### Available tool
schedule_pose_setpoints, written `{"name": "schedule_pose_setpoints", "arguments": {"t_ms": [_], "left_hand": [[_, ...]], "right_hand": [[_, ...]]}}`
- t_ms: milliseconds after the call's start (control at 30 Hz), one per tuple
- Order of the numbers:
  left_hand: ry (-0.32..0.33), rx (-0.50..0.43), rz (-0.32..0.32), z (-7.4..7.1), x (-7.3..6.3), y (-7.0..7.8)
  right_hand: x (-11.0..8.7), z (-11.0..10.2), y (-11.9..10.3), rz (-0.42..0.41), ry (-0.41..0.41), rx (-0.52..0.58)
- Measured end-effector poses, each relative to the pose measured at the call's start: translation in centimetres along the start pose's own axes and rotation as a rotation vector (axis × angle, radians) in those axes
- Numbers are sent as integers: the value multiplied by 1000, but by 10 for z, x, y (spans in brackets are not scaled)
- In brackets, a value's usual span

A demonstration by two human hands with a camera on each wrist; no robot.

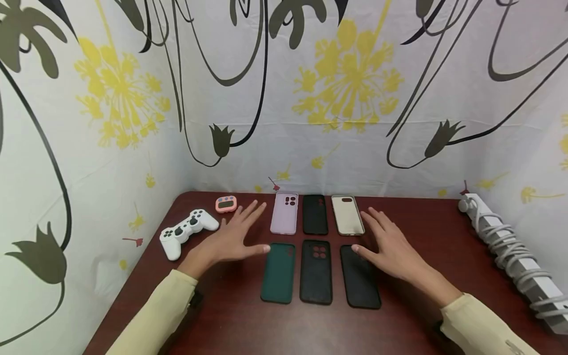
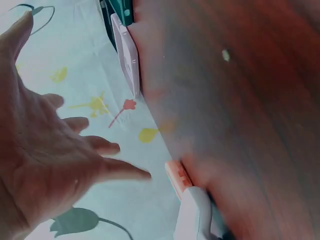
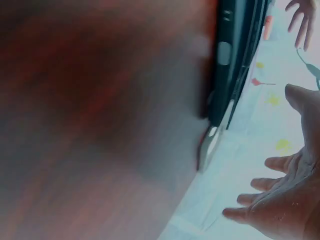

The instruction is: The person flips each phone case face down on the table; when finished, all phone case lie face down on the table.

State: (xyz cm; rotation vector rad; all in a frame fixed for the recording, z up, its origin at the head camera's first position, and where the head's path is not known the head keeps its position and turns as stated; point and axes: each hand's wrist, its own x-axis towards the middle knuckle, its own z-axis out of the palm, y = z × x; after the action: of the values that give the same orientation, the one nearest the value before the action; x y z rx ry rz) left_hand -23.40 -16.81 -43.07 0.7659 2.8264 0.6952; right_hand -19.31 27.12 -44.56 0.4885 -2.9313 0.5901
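Six phone cases lie in two rows on the table. The back row has a lilac case [image 1: 283, 214], a black case [image 1: 315, 215] and a cream case [image 1: 348, 215]. In front are a green case [image 1: 278, 273], a dark case with camera holes [image 1: 316, 272] and a plain black case [image 1: 360, 278]. My left hand [image 1: 235, 234] hovers left of the rows, fingers spread, thumb tip at the green case's top corner. On the other side my right hand [image 1: 392, 244] is spread too, its thumb over the plain black case and fingertips beside the cream one. Both hands hold nothing.
A white game controller [image 1: 188, 230] and a small pink timer [image 1: 226, 204] lie at the table's left. Along the right edge rests a white power strip [image 1: 510, 251] wrapped in its cord. A patterned cloth [image 1: 284, 148] hangs behind the dark red table [image 1: 284, 330].
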Motion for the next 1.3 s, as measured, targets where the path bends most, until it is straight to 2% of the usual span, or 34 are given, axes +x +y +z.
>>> {"name": "schedule_pose_setpoints", "arguments": {"t_ms": [167,233,300,400,567,667,833,933,1067,1300], "left_hand": [[9,-143,73,-3,16,-3],[21,-182,83,-4,22,-4],[35,-232,65,-4,29,-4],[44,-317,-11,-3,38,-7],[22,-555,-175,-2,55,-10],[49,-674,-249,0,68,-14],[138,-825,-347,4,89,-19],[135,-866,-390,5,97,-20],[93,-877,-438,3,108,-21],[68,-846,-485,4,121,-19]], "right_hand": [[20,5,-13,-30,-7,47],[28,7,-17,-35,0,85],[36,10,-21,-38,10,137],[48,17,-28,-3,-1,300],[70,30,-39,151,-96,651],[84,39,-46,200,-126,762],[104,55,-61,221,-127,892],[113,64,-71,230,-135,943],[124,72,-86,254,-124,943],[133,79,-109,312,-115,931]]}}
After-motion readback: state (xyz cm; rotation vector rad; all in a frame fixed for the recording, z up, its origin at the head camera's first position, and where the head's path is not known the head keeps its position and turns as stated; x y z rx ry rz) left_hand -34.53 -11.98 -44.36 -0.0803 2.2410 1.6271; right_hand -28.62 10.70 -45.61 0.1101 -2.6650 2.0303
